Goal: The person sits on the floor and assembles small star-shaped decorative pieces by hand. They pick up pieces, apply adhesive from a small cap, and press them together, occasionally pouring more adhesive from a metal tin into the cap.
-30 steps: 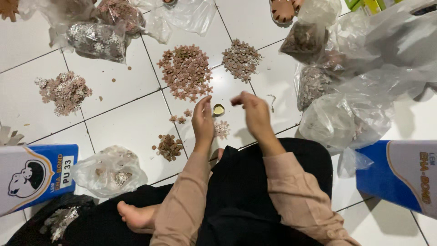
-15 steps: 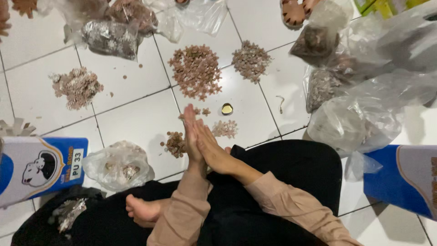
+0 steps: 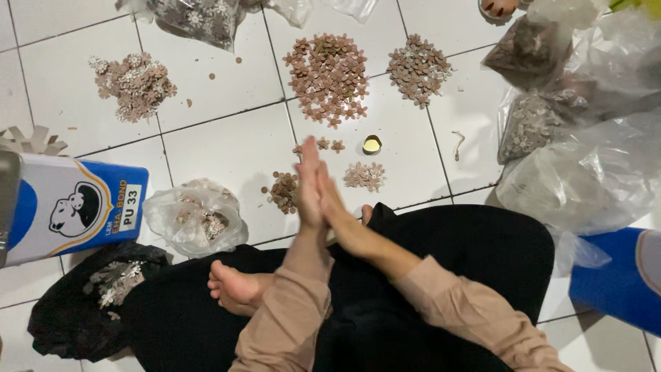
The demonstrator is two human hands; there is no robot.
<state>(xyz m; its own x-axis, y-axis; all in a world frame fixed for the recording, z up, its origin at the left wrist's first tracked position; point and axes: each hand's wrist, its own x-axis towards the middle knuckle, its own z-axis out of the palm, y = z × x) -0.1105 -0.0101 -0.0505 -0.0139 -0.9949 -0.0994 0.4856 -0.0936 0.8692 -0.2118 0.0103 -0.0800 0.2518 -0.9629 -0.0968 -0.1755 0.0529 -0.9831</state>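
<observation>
I sit on a white tiled floor (image 3: 227, 148) with both palms pressed flat together, fingers straight and pointing away from me. My left hand (image 3: 307, 184) lies against my right hand (image 3: 333, 204); whether anything is between them is hidden. Just beyond the fingertips lie two loose brown flower cut-outs (image 3: 330, 145) and a small gold cap (image 3: 372, 144). A little dark brown pile (image 3: 284, 191) sits left of the hands, a small pale flower pile (image 3: 365, 176) right of them.
Larger flower piles lie farther out: reddish brown (image 3: 329, 76), greyish brown (image 3: 418, 69), pale (image 3: 134, 83). A clear bag (image 3: 196, 217) and a blue-and-white tin (image 3: 69, 207) are on the left, several plastic bags (image 3: 585, 172) and a blue tin (image 3: 620, 282) on the right. My bare foot (image 3: 234, 286) rests on black cloth.
A second ago my hands were apart above the gold cap. They came together palm to palm and have stayed pressed, shifting slightly.
</observation>
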